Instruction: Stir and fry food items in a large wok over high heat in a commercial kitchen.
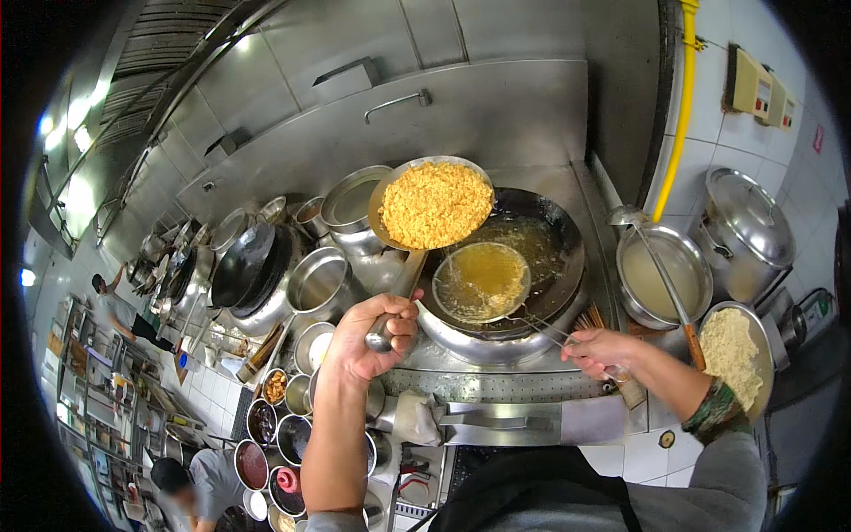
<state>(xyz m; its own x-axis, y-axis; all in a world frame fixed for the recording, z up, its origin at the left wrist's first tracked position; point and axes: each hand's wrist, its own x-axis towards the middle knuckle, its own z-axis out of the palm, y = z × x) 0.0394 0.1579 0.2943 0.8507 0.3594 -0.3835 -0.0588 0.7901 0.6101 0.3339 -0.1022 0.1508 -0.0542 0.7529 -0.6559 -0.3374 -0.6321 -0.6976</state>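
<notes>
My left hand (377, 337) is closed round the handle of a wide perforated skimmer (378, 208), held up over the left rim of a black wok (567, 235). Golden fried crumbs (436, 204) are heaped in the skimmer. My right hand (603, 353) grips the thin wire handle of a round mesh strainer (528, 282). The strainer sits in the wok, at the surface of yellow oil (483, 277), with pale crumbs and foam inside. Darker oil with floating bits shows behind it.
Right of the wok stand a pot of cloudy liquid (651, 275) with a ladle (665, 284) across it, a lidded pot (752, 217) and a bowl of pale crumbs (729, 355). Pots and sauce containers crowd the left. Two people (128, 310) (208, 483) are farther left.
</notes>
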